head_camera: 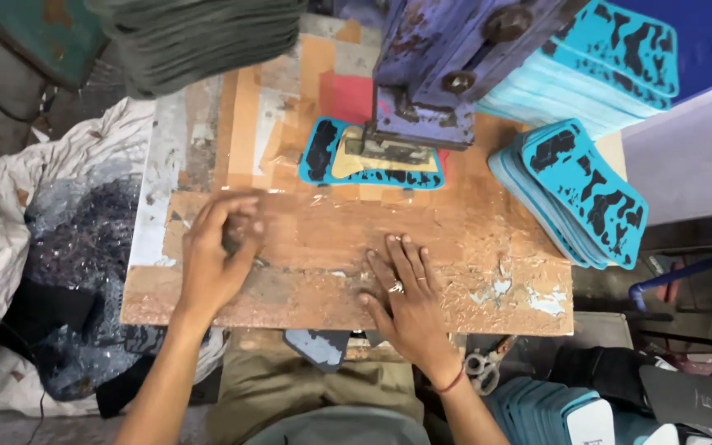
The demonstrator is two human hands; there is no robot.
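Lap: olive trousers point(290, 387) at the bottom edge, under the board's near side.
Right hand point(401, 301): flat on the board point(306, 288), palm down, fingers spread and released, grasping nothing; rings on two fingers, red thread at the wrist.
Left hand point(216, 251): on the board's left half, fingers curled loosely inward, tips touching the surface; blurred, so whether it grips anything cannot be told.
Board: worn brown slab, patched with tape, scored and flaking near the right corner.
Sheet point(372, 156): turquoise foam piece with black pattern, lying on the board beyond both hands, directly under the press head.
Die point(385, 161): yellowish cutter resting on the sheet.
Press point(447, 66): blue, chipped paint, bolts showing, above the sheet.
Near stack point(578, 194): same turquoise sheets, fanned, at the board's right edge.
Far stack point(603, 58): more sheets, top right.
Scissors point(484, 367): below the board, beside the right wrist.
Sack point(51, 272): white cloth with dark scraps, left.
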